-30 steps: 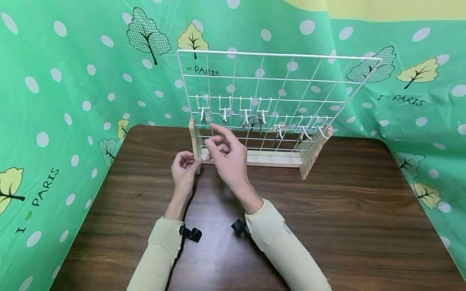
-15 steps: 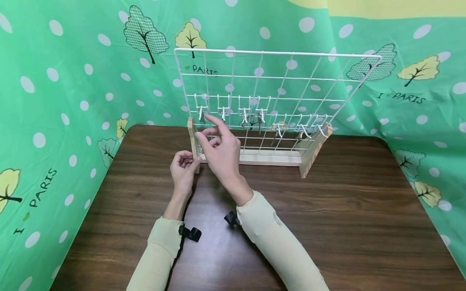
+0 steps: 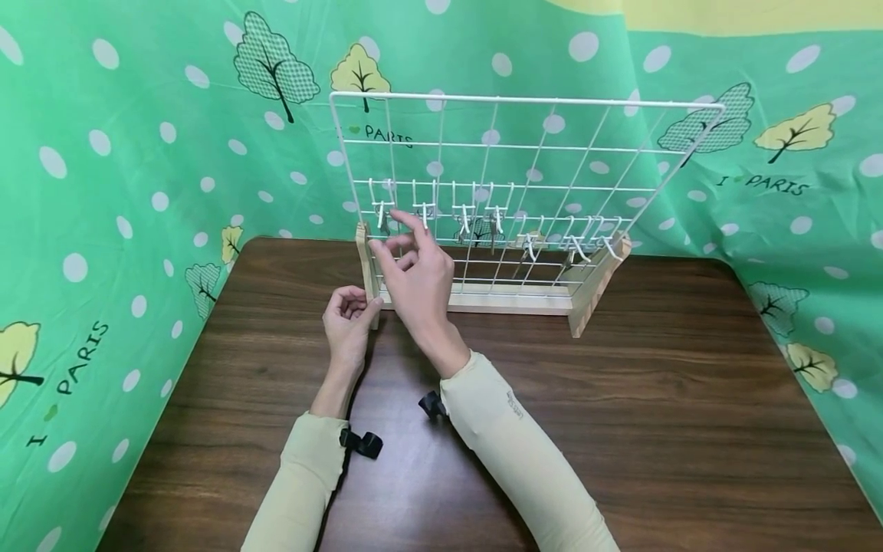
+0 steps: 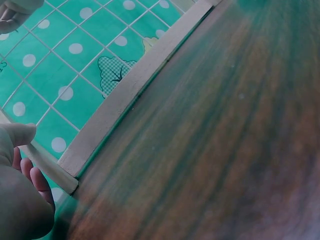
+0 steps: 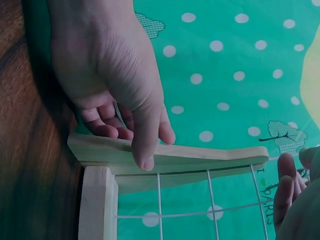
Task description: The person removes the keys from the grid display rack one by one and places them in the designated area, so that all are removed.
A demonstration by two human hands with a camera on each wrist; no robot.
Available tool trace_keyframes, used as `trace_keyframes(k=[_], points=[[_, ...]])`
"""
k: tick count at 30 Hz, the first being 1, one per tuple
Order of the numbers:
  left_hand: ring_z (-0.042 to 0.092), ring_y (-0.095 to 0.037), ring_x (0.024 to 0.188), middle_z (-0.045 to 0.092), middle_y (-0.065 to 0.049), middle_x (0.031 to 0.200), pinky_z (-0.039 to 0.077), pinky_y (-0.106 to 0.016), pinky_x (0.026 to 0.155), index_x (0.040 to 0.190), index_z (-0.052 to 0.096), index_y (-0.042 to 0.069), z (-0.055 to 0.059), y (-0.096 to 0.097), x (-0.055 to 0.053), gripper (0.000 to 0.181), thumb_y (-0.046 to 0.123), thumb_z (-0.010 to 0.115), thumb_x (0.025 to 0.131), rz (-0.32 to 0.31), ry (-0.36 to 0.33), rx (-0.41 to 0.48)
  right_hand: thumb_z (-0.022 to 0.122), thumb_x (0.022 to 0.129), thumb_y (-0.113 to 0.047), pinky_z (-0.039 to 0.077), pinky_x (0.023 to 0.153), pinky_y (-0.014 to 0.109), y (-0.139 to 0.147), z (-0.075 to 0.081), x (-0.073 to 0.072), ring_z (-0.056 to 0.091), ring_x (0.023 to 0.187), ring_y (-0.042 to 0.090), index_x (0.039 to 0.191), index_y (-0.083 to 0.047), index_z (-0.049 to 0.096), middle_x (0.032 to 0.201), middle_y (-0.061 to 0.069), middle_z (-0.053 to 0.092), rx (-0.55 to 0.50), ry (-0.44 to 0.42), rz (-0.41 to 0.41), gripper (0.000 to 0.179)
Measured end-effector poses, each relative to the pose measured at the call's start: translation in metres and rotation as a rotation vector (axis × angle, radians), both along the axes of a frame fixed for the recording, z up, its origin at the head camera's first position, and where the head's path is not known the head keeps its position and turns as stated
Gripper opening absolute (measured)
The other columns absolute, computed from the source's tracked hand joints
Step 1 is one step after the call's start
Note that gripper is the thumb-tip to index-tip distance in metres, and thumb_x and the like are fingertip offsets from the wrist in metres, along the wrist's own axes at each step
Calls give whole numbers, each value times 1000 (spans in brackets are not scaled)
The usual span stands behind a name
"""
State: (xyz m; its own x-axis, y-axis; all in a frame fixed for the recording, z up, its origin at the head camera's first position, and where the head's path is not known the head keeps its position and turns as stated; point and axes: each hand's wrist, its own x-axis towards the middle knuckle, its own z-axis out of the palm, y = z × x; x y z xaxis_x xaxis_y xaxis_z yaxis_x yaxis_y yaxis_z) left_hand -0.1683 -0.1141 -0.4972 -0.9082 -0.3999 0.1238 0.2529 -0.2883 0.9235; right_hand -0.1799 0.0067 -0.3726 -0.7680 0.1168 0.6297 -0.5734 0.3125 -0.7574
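A white wire grid rack stands on the table in a wooden frame. My left hand grips the rack's left wooden side support, thumb on one face and fingertips at the other. My right hand is raised in front of the grid's left part, index finger extended and thumb apart from it, other fingers loosely bent. Its index fingertip is right beside the leftmost white hook, where a small metal key-like piece hangs. Other hooks along the grid also carry small metal pieces, such as a key.
The dark wood-grain table stretches in front of the rack. A green dotted cloth with tree prints hangs behind and on both sides. The rack's right wooden support stands opposite, with hooks close to it.
My right hand has moved up and to the left, bringing its index fingertip beside the leftmost hook. My left hand has stayed on the wooden support.
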Motion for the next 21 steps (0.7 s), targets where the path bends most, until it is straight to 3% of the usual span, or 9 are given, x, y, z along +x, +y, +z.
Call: trace_keyframes(k=[10,16,21], points=[[59,-8,81,65,2,93,51,-18,77,100,67,7,0,1,0,31,-18,80,86,-10,2,2,84,99,-10,44,46,19,-7,-2,-6,60,47,16,129,-1,74,85,14,80,-138,12,12,34],[59,-7,81,65,2,92,51,-17,76,99,67,8,-2,1,-1,32,-18,80,86,0,-5,-5,85,99,-8,56,45,28,-15,-2,-5,62,45,29,125,1,76,84,17,79,-274,-9,49,29],[59,-7,80,65,3,91,50,-17,75,99,67,8,-2,1,-2,31,-18,79,85,7,-3,-4,84,99,-6,57,44,32,-18,0,-5,62,45,40,123,2,78,83,19,79,-337,-20,48,25]])
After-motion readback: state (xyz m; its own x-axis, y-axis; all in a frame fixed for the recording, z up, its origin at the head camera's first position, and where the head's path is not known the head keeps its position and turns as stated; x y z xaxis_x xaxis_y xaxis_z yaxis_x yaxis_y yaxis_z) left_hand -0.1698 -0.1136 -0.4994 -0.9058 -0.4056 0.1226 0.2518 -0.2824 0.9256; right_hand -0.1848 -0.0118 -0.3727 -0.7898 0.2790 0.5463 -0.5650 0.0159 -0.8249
